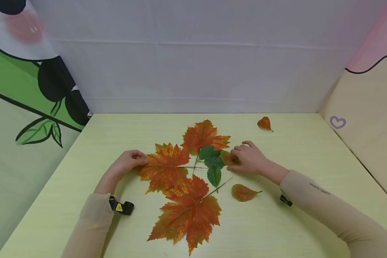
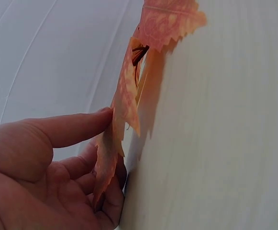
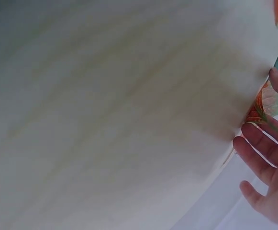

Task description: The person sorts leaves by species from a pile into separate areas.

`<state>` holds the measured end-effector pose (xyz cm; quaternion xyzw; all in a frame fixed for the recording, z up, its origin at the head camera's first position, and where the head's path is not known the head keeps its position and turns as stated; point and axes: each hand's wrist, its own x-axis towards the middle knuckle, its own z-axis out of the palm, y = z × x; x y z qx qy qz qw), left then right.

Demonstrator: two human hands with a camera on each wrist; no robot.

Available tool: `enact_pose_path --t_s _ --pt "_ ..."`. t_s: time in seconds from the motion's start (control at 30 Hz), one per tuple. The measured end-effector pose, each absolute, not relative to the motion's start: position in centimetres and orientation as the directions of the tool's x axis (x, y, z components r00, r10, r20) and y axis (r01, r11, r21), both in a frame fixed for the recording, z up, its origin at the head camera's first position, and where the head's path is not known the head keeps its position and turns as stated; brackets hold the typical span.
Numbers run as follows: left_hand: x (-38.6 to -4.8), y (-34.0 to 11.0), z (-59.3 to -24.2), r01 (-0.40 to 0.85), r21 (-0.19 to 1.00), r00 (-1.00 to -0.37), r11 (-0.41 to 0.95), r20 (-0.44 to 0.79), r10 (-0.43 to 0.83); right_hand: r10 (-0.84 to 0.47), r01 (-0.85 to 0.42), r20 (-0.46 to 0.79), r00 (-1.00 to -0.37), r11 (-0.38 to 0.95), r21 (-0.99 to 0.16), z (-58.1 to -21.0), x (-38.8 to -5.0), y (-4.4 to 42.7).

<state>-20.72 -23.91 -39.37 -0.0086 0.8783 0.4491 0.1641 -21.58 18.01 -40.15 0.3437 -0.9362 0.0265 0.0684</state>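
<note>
if we set the green leaves at our clock's centre, our left hand pinches the tip of the left big leaf at nine o'clock; the front big leaf lies at seven and the back big leaf at eleven, stems running inward. at three, the small leaf is held in our curled right hand. we judge the grouping well along: the near loose leaf at four and the far loose leaf at two lie apart, seemingly left to do.

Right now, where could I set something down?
Bare: the far left corner of the pale yellow table, between left hand and grey cloth backdrop; also in front, between the nearest orange maple-shaped leaf and beige right sleeve. Crowded: the middle, around the small green leaves.
</note>
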Motion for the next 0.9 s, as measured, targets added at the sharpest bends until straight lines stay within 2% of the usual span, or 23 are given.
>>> enact_pose_path --t_s 0.4,0.77,0.9 --pt "-20.77 -23.85 -39.37 -0.164 0.776 -0.946 0.609 -0.299 0.127 -0.638 -0.642 0.147 -0.756 0.766 0.023 -40.14 -21.83 17.5" --pt "-20.82 -23.89 -39.52 -0.157 0.778 -0.947 0.609 -0.294 0.132 -0.737 -0.744 0.242 -0.631 0.664 0.079 -40.37 -21.89 17.79" --pt "-20.8 -23.91 -39.6 -0.158 0.778 -0.947 0.608 -0.294 0.13 -0.738 -0.746 0.277 -0.615 0.659 0.097 -40.36 -21.86 18.18"
